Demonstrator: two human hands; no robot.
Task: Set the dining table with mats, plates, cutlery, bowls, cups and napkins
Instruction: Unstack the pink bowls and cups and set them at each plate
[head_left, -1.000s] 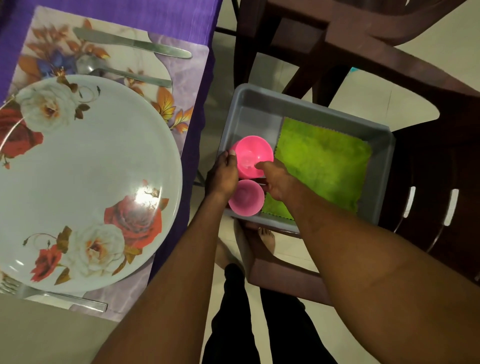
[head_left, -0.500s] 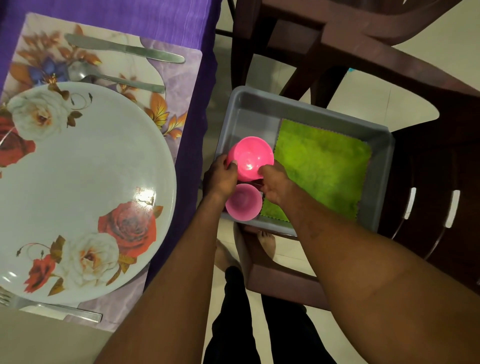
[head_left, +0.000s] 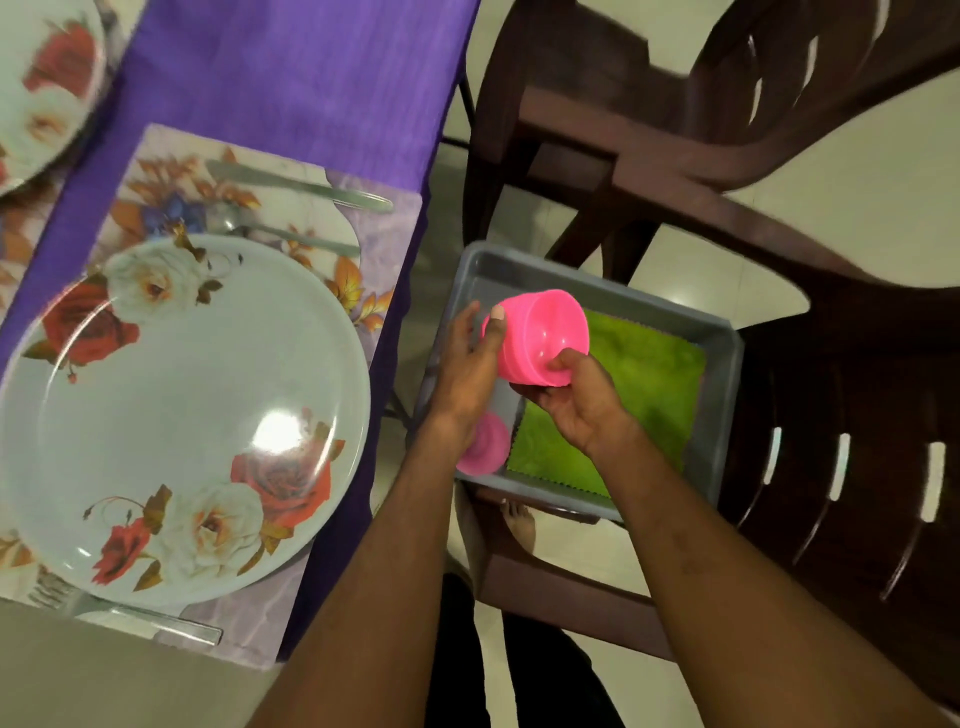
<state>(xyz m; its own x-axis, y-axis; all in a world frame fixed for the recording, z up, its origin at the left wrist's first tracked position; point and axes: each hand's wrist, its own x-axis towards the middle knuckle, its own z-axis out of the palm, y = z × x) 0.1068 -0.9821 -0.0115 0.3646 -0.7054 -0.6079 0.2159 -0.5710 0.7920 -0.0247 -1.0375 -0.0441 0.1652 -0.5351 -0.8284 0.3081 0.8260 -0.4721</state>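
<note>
Fingers of both hands, left hand (head_left: 470, 364) and right hand (head_left: 584, 397), curl round a tilted pink bowl (head_left: 540, 338) above the grey tub (head_left: 724, 395) holding a green cloth (head_left: 639, 395).

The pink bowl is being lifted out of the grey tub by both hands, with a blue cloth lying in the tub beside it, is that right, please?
Not quite: the head view shows the cloth is green. Both hands, left and right, do hold the pink bowl above the grey tub.
</note>
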